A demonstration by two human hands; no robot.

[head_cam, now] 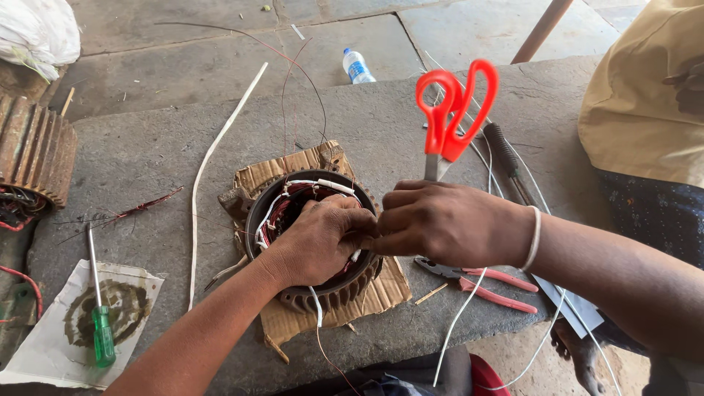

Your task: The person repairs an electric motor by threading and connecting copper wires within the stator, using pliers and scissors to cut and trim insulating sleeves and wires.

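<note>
A round motor stator (273,209) with copper windings and white sleeved wires lies on a piece of cardboard (367,297) on a stone slab. My left hand (319,238) rests over the stator's opening, fingers curled on the white wires at its right rim. My right hand (440,224) meets it there, pinching the same wires while holding red-handled scissors (455,110) that stick upward, blades hidden in the fist.
Pink-handled pliers (488,282) lie right of the stator. A green screwdriver (99,323) sits on paper at the left. A second ribbed motor part (33,150) stands far left. A plastic bottle (357,66) lies behind. Another person in yellow (645,103) sits at right.
</note>
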